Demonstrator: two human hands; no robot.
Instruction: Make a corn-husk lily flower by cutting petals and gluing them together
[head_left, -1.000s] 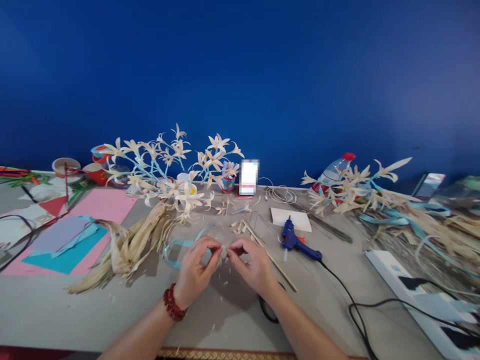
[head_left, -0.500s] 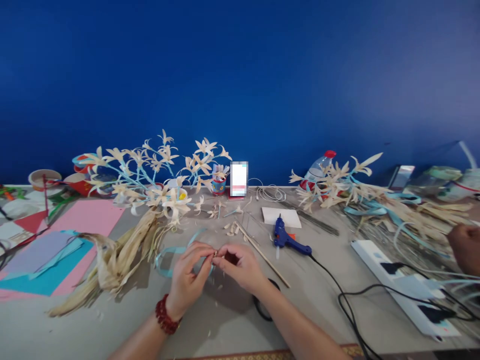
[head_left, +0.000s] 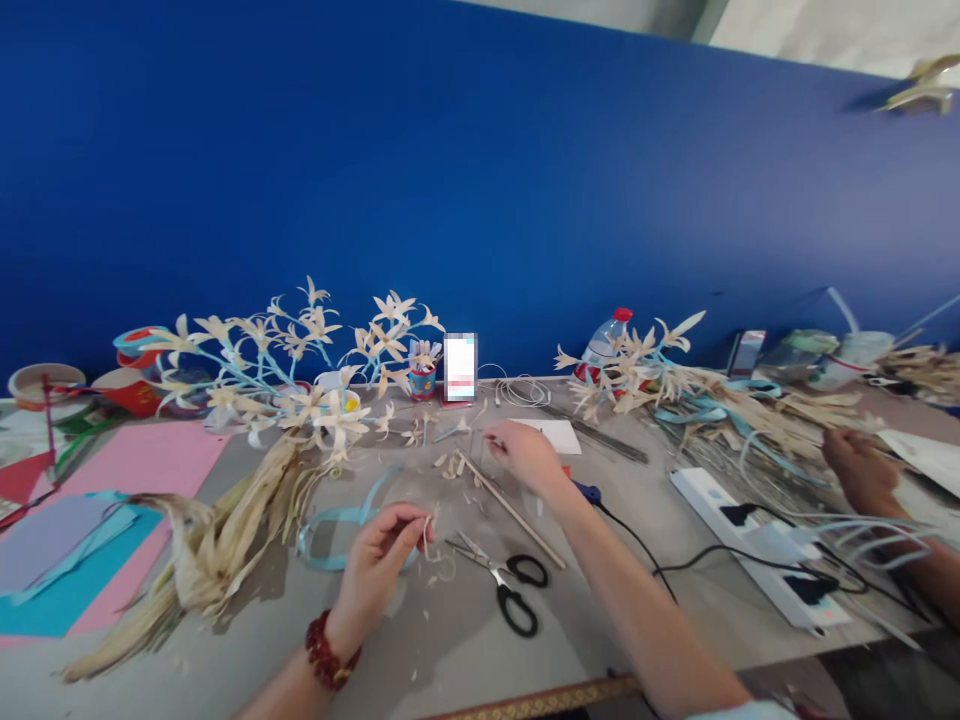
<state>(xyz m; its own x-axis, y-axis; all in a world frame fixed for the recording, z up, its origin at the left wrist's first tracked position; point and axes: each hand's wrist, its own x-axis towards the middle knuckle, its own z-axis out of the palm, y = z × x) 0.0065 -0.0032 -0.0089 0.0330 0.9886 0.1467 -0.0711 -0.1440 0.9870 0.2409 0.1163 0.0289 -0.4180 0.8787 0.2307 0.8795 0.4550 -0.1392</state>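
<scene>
My left hand (head_left: 386, 555), with a red bead bracelet on its wrist, pinches a thin pale strip of corn husk (head_left: 428, 532) above the table. My right hand (head_left: 521, 452) reaches forward with its fingertips together near the thin wires and small husk pieces below the phone; what they grip, if anything, is too small to make out. Black-handled scissors (head_left: 501, 572) lie between my arms. A thin wooden stick (head_left: 517, 512) slants beside them, close to some husk scraps (head_left: 448, 465). Behind my right forearm, the blue glue gun (head_left: 589, 492) is mostly hidden.
Husk flowers on blue stems (head_left: 277, 350) stand at the back left. Dried corn husks (head_left: 217, 550) and coloured paper (head_left: 157, 460) lie left. A phone (head_left: 460, 368) stands at the back. At right are a power strip (head_left: 750, 550), cables and another person's hand (head_left: 855, 465).
My hands have parted: the right moved forward and right, while the left stays low with the husk strip. The scissors now show fully. The view has shifted, and the other person's arm shows more.
</scene>
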